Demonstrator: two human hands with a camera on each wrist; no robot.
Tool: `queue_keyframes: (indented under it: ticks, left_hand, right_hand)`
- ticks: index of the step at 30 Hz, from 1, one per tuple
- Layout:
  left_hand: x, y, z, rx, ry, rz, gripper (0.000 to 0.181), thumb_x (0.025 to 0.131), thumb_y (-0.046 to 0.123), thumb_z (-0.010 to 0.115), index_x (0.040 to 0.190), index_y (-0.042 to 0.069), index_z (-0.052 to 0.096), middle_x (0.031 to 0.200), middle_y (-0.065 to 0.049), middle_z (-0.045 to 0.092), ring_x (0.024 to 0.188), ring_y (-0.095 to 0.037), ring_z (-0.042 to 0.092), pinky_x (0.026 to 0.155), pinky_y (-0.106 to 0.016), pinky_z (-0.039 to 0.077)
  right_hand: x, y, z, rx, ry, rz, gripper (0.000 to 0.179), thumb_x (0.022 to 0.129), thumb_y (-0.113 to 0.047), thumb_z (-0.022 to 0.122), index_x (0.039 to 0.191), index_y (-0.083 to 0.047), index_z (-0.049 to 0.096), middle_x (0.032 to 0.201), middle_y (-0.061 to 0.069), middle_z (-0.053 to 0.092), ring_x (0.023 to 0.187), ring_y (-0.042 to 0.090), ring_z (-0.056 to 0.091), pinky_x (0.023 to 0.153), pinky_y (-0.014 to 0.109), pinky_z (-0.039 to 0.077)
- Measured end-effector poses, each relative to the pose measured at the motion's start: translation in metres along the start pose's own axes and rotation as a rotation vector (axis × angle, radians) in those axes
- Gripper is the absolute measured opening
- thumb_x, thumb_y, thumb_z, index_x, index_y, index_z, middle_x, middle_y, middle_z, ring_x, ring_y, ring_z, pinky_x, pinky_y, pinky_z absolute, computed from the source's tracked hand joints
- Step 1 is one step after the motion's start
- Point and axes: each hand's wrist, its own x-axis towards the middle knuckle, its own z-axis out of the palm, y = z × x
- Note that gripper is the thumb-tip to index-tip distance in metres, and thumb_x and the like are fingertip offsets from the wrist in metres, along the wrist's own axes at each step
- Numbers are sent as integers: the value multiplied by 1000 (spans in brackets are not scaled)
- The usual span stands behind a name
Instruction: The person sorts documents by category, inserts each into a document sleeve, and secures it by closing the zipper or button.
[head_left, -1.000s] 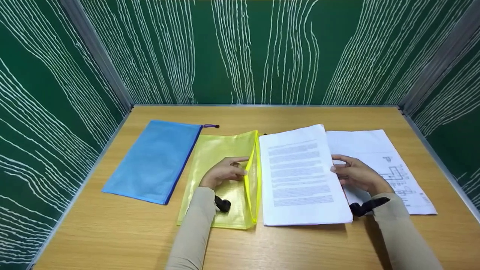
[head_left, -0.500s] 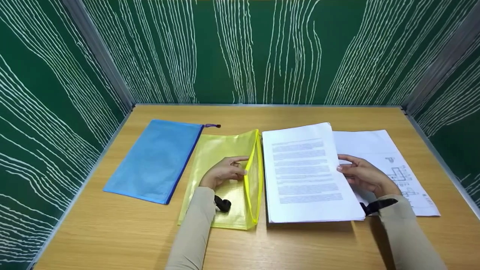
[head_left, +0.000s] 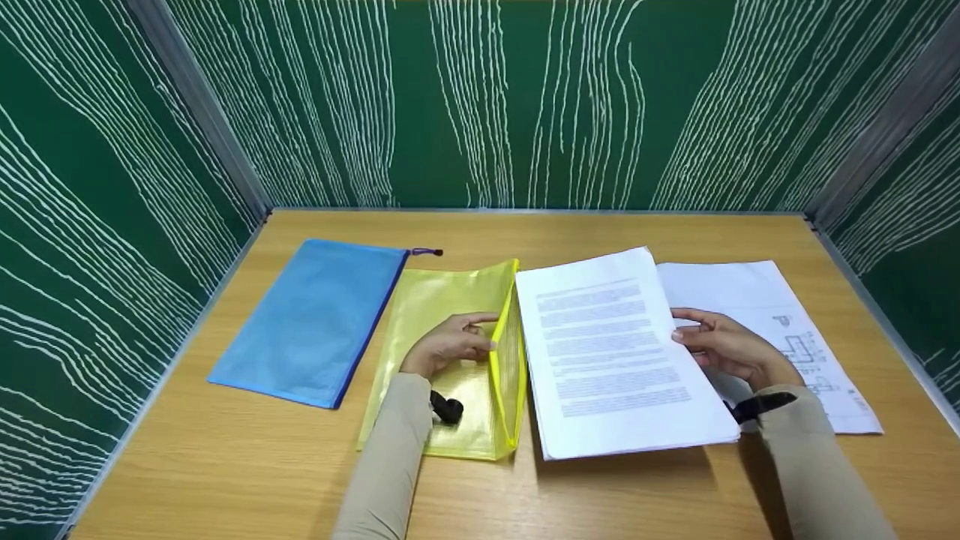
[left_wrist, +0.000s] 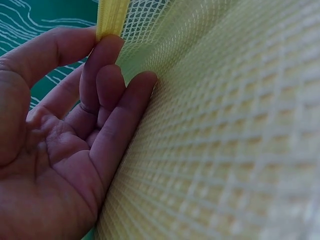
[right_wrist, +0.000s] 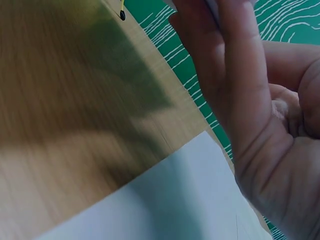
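My left hand [head_left: 450, 345] pinches the upper edge of a yellow mesh zipper pouch [head_left: 409, 300], holding its mouth apart on the right side. In the left wrist view the thumb and a finger of that hand [left_wrist: 65, 135] grip the yellow zipper edge [left_wrist: 111, 17]. A stack of printed paper sheets [head_left: 607, 352] is held by its right edge in my right hand [head_left: 731, 349], tilted, its left edge at the pouch's mouth. Whether its upper left corner is inside the mouth I cannot tell. The right wrist view shows the right hand [right_wrist: 270, 120], with the stack mostly out of sight.
A blue zipper pouch [head_left: 307, 322] with a purple pull lies at the left of the wooden table [head_left: 240, 465]. Under the right hand rests a sheet with printed drawings [head_left: 720, 285]. Green panels with white lines [head_left: 517, 105] stand around the table.
The paper stack first shifted right and away from the pouch, then its upper left corner swung back left to the pouch's mouth. The left hand keeps its hold on the pouch.
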Motion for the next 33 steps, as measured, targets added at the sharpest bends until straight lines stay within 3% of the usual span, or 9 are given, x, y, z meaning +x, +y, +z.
queue_keyframes:
  ticks: [9,21,33]
  left_hand:
    - [0,-1,0,-21,-25,26,67,82,3,67,144,12,44,59,5,37,61,-11,45,72,-30,50]
    - [-2,1,2,-9,-10,22,67,82,3,68,143,13,45,58,5,37,60,-12,42,73,-30,49]
    - [-3,3,4,46,-5,20,66,82,8,70,144,15,46,60,3,41,63,-14,47,75,-31,50]
  right_hand:
    - [-2,-1,0,-23,22,0,34,98,-2,50,124,-24,52,107,4,73,89,18,72,70,26,58]
    - [-2,-6,4,-17,31,16,33,98,-2,50,124,-23,53,107,5,73,88,19,72,69,26,58]
    - [2,-8,10,-47,30,-34,36,98,-2,50,129,-20,50,108,5,72,92,19,71,72,28,58]
